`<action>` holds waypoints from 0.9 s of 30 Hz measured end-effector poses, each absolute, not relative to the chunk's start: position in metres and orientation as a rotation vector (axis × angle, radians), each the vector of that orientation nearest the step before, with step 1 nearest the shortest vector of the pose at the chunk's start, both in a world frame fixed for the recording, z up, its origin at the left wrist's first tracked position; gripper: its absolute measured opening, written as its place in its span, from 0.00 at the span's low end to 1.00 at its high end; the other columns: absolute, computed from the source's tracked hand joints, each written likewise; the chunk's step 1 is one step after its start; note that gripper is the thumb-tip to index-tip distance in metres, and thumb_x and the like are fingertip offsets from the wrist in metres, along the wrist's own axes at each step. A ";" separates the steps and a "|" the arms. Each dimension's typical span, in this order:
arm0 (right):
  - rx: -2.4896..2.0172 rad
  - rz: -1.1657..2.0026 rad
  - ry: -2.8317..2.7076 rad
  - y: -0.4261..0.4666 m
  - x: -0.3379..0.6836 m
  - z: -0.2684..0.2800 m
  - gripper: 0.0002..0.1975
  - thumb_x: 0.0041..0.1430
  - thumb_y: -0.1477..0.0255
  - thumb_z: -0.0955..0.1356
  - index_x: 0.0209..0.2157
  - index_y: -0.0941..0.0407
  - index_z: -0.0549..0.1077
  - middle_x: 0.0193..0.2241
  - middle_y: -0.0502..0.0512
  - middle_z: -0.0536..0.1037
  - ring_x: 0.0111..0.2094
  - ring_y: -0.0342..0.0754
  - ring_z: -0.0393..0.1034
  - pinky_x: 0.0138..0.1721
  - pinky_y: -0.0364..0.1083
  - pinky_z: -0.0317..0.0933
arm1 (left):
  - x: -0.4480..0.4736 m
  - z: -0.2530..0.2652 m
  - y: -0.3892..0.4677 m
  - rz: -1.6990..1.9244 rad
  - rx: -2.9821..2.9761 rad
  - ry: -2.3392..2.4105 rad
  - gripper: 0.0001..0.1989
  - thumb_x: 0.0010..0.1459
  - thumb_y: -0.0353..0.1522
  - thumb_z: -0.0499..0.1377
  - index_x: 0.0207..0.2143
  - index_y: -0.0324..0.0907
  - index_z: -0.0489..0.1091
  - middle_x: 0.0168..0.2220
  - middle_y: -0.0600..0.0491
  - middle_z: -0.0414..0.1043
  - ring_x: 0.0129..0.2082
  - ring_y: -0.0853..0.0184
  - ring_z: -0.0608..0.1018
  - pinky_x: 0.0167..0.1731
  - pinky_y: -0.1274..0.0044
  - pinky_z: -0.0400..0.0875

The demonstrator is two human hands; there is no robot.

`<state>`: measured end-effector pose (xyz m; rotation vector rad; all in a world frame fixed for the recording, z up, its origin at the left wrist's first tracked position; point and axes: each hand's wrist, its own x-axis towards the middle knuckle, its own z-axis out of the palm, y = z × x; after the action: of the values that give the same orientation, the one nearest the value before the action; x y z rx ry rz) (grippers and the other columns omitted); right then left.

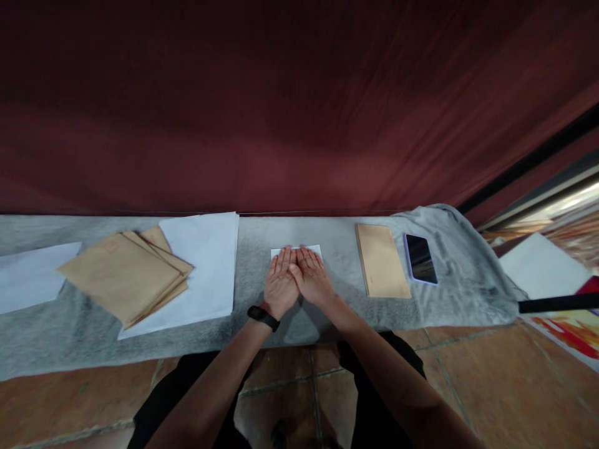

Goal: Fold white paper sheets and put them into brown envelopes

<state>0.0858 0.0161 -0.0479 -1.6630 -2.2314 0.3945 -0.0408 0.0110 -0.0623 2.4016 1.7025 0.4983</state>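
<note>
Both palms lie flat, side by side, on a small piece of white paper point(316, 250) at the middle of the grey cloth. My left hand point(281, 284), with a black band on its wrist, has its fingers stretched forward over the paper. Beside it, touching and with the thumb crossing over it, rests my right hand point(314, 277), its fingers also stretched out. Most of the paper is hidden under the hands; only its far edge and corners show, so I cannot tell whether it is folded.
Left of the hands, several brown envelopes point(121, 274) lie fanned over a stack of white paper point(210, 268). Another white sheet point(32, 274) is farther left. To the right are a stack of brown envelopes point(384, 262) and a phone point(422, 259). A dark red surface point(281, 168) borders the grey cloth point(255, 249).
</note>
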 end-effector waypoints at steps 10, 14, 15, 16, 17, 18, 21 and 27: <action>-1.758 0.134 -2.180 0.014 0.093 -0.061 0.31 0.75 0.62 0.57 0.69 0.67 0.58 0.70 0.69 0.57 0.72 0.57 0.49 0.71 0.57 0.44 | -0.045 -0.055 0.013 0.376 2.371 1.923 0.31 0.69 0.34 0.42 0.69 0.26 0.54 0.72 0.36 0.51 0.73 0.54 0.54 0.71 0.60 0.49; -1.770 0.052 -2.177 0.015 0.098 -0.064 0.32 0.75 0.60 0.58 0.69 0.69 0.57 0.70 0.70 0.57 0.71 0.60 0.50 0.70 0.58 0.45 | -0.047 -0.052 0.012 0.324 2.372 1.996 0.32 0.70 0.37 0.43 0.70 0.27 0.53 0.72 0.37 0.51 0.73 0.54 0.54 0.71 0.60 0.49; -1.773 0.045 -2.178 0.015 0.100 -0.064 0.33 0.75 0.59 0.58 0.69 0.69 0.57 0.70 0.71 0.57 0.71 0.60 0.51 0.70 0.59 0.45 | -0.048 -0.052 0.011 0.328 2.371 2.006 0.32 0.70 0.38 0.42 0.70 0.27 0.53 0.72 0.37 0.51 0.73 0.53 0.54 0.70 0.60 0.50; -1.777 0.041 -2.177 0.015 0.101 -0.065 0.33 0.75 0.59 0.57 0.69 0.69 0.57 0.69 0.71 0.57 0.71 0.61 0.51 0.70 0.59 0.46 | -0.049 -0.052 0.011 0.335 2.371 2.014 0.32 0.71 0.39 0.42 0.70 0.27 0.53 0.71 0.37 0.52 0.73 0.53 0.54 0.70 0.59 0.50; -1.781 0.038 -2.177 0.016 0.103 -0.065 0.32 0.75 0.59 0.57 0.69 0.69 0.57 0.69 0.71 0.57 0.71 0.61 0.51 0.70 0.60 0.46 | -0.050 -0.052 0.011 0.344 2.370 2.020 0.32 0.71 0.39 0.42 0.70 0.27 0.54 0.71 0.36 0.52 0.73 0.53 0.54 0.70 0.59 0.50; -1.786 0.034 -2.175 0.016 0.105 -0.066 0.32 0.75 0.59 0.57 0.69 0.69 0.57 0.69 0.71 0.57 0.71 0.61 0.52 0.69 0.60 0.47 | -0.050 -0.052 0.010 0.355 2.369 2.027 0.33 0.71 0.40 0.41 0.70 0.26 0.54 0.71 0.36 0.52 0.73 0.52 0.54 0.70 0.58 0.50; -1.795 0.008 -2.168 0.017 0.110 -0.067 0.33 0.75 0.59 0.57 0.69 0.69 0.57 0.69 0.72 0.58 0.70 0.62 0.53 0.69 0.61 0.47 | -0.052 -0.053 0.010 0.387 2.353 2.056 0.34 0.71 0.42 0.41 0.69 0.25 0.54 0.71 0.34 0.52 0.72 0.51 0.55 0.70 0.58 0.50; -1.790 -0.054 -2.151 0.016 0.118 -0.069 0.33 0.75 0.59 0.56 0.69 0.69 0.56 0.69 0.72 0.58 0.70 0.62 0.54 0.69 0.61 0.47 | -0.054 -0.055 0.010 0.415 2.317 2.087 0.35 0.71 0.44 0.42 0.69 0.25 0.53 0.71 0.33 0.52 0.72 0.50 0.55 0.70 0.57 0.50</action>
<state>0.1177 0.0163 -0.0690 -1.7904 -2.1509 -0.0543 -0.0542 0.0099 -0.0551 2.3175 2.0868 0.4145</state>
